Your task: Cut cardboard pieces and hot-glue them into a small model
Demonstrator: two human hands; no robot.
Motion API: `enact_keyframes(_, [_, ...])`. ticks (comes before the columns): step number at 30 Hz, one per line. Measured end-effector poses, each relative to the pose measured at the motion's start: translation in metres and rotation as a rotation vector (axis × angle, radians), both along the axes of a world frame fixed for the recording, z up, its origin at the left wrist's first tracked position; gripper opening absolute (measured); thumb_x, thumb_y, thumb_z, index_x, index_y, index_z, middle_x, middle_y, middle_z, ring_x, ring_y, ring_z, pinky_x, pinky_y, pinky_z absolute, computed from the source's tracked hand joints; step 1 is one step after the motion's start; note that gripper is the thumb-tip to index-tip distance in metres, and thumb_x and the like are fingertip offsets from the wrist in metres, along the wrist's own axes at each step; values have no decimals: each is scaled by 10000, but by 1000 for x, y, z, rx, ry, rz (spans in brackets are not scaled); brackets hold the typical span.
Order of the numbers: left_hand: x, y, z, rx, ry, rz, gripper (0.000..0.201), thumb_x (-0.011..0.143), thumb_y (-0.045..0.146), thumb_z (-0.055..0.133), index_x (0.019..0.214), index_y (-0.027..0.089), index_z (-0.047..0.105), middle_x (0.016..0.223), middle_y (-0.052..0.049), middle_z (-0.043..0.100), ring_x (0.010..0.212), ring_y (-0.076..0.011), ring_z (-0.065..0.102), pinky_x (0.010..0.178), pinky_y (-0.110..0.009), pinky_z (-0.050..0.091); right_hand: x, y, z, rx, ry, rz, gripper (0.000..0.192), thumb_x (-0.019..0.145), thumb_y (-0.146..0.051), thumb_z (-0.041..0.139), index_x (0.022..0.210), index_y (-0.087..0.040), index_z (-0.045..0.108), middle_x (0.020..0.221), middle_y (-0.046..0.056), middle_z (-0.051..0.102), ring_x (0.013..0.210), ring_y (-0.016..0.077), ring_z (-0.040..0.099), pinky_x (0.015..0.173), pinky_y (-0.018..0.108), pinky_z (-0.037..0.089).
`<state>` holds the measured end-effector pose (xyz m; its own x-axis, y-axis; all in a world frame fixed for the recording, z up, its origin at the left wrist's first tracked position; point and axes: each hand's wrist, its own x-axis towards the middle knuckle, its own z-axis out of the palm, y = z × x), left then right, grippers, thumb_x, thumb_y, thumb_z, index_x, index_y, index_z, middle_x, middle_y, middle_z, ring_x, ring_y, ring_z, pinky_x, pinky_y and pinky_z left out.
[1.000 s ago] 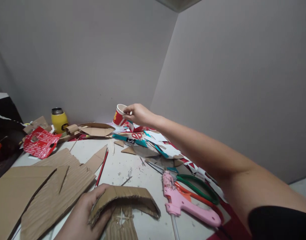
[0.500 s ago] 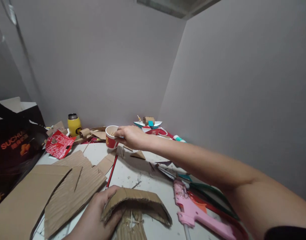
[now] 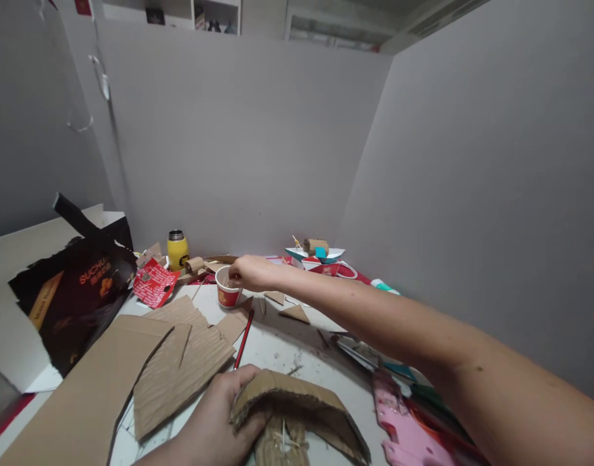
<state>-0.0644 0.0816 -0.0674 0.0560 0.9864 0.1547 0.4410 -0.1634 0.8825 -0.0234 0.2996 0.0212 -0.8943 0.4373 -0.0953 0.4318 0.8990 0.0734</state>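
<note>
Grey partition walls around a white tabletop [image 3: 277, 349] strewn with cardboard offcuts and coloured paper scraps. Near the back of that clutter, a small red paper cup with a white rim [image 3: 227, 288], standing upright just beyond the far end of a red pencil [image 3: 243, 340] and right of a yellow bottle with a dark metal cap [image 3: 177, 250]. Over the cup's rim, the right hand [image 3: 251, 273], fingertips curled down at or just inside the mouth, touching the edge; whether pinched shut on something within, impossible to tell. Thin pale sticks seemingly inside the cup, too small to be sure of. Probably very light and thin-walled, so easily crushed or tipped: best taken by the rolled rim or with a loose wrap round the side, never squeezed hard. Nearer than the cup, at the pencil's near end, the left hand [image 3: 219, 417] closed on the edge of a bent arch of brown corrugated cardboard [image 3: 301, 404], thumb on top and fingers tucked beneath. Stiff along the flutes yet prone to creasing; safest held at the fold, clear of the thin sticks showing under it. Left of the cup, flat brown cardboard sheets [image 3: 131, 362] and a black printed bag [image 3: 78, 291]; far right of the arch, a pink plastic glue gun [image 3: 408, 433].
</note>
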Motion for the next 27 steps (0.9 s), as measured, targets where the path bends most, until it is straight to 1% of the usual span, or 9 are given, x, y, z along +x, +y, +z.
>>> enact_keyframes(2, [0, 0, -1, -2, -8, -6, 335, 817, 136, 540, 1121, 191, 669, 1080, -42, 718, 994, -209, 640, 891, -285, 477, -8, 6, 1, -11, -86, -4, 269, 919, -331, 556, 1130, -165, 584, 1129, 74, 602, 946, 186, 609, 804, 378, 525])
enact_keyframes(5, [1, -1, 0, 2, 14, 19, 366, 810, 127, 535, 1143, 206, 663, 1113, -38, 712, 997, -202, 642, 886, -275, 482, -20, 11, 5, -18, -183, -1, 283, 916, -318, 562, 1157, -170, 574, 1160, 78, 589, 978, 200, 604, 812, 382, 524])
enact_keyframes(10, [5, -3, 3, 26, 26, 51, 383, 795, 114, 527, 1133, 219, 674, 1106, -32, 718, 968, -203, 653, 869, -284, 497, -31, 6, 12, 17, -271, 1, 303, 913, -321, 567, 1168, -156, 566, 1163, 83, 586, 989, 209, 601, 821, 398, 521])
enact_keyframes(14, [3, -3, -1, 21, 37, 80, 347, 788, 138, 553, 1100, 216, 682, 1077, -32, 724, 1003, -220, 640, 894, -305, 489, -32, 0, 16, 45, -301, 14, 303, 915, -321, 564, 1169, -156, 564, 1165, 84, 585, 992, 209, 600, 826, 402, 519])
enact_keyframes(18, [2, -3, -6, 0, 37, 98, 324, 791, 173, 574, 1097, 218, 674, 1109, -41, 711, 1043, -230, 625, 926, -318, 472, -35, -3, 17, 57, -315, 17, 306, 912, -319, 568, 1171, -156, 564, 1170, 84, 583, 1000, 212, 598, 831, 406, 517])
enact_keyframes(22, [3, -3, -4, -8, 16, 63, 367, 796, 143, 553, 1141, 212, 657, 1123, -43, 707, 1049, -218, 624, 932, -315, 464, -37, -3, 19, 55, -307, 2, 307, 914, -319, 566, 1175, -157, 562, 1175, 85, 581, 1002, 212, 597, 832, 406, 517])
enact_keyframes(27, [2, -3, -5, -5, 27, 82, 344, 796, 163, 561, 1123, 207, 659, 1117, -47, 704, 1062, -226, 618, 945, -326, 457, -34, -3, 21, 29, -277, -24, 308, 916, -320, 562, 1176, -154, 560, 1171, 87, 582, 997, 210, 599, 832, 408, 518])
